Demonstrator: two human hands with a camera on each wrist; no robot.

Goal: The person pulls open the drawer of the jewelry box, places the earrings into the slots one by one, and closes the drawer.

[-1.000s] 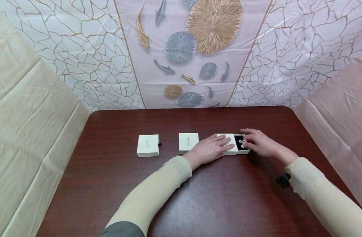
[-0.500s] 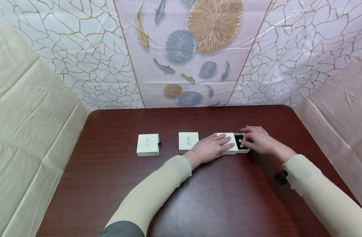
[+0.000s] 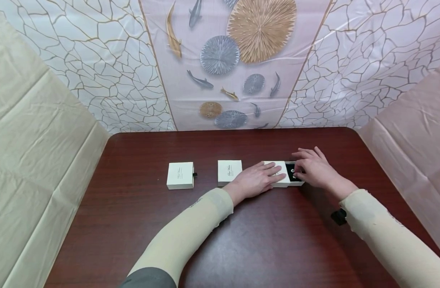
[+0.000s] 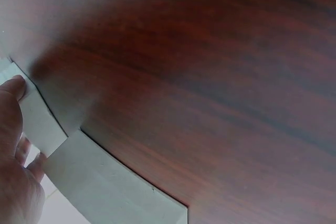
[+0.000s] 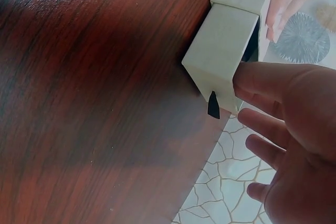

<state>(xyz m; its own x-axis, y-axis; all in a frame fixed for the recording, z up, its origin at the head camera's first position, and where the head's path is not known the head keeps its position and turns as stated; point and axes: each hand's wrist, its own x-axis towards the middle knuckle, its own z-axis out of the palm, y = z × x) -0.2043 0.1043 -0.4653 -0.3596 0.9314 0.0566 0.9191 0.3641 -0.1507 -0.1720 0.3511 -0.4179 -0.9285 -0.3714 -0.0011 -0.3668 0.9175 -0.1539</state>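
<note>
My left hand [image 3: 253, 180] lies with spread, straight fingers on top of a white sliding gift box [image 3: 280, 163], holding it against the table. Its drawer [image 5: 220, 40] sticks out on the right, with a black pull tab [image 5: 213, 106] on the end. Inside lies a black insert [image 3: 290, 166] with small silvery jewellery pieces [image 3: 293, 171], too small to name surely. My right hand [image 3: 317, 171] reaches over the drawer, thumb and index finger bent down into it, the other fingers spread behind. The fingertips are hidden, so whether they pinch a piece is unclear.
Two more white lidded boxes stand to the left: a middle box [image 3: 229, 171], partly behind my left hand, and a far-left box [image 3: 180, 175] with a black tab on its right side. The dark red wooden table [image 3: 259, 240] ends at a patterned cloth backdrop [image 3: 220, 92].
My right wrist has turned and shifted slightly left, its rear fingers lifting and spreading, while thumb and index finger stay at the drawer. My left hand and the boxes have not moved.
</note>
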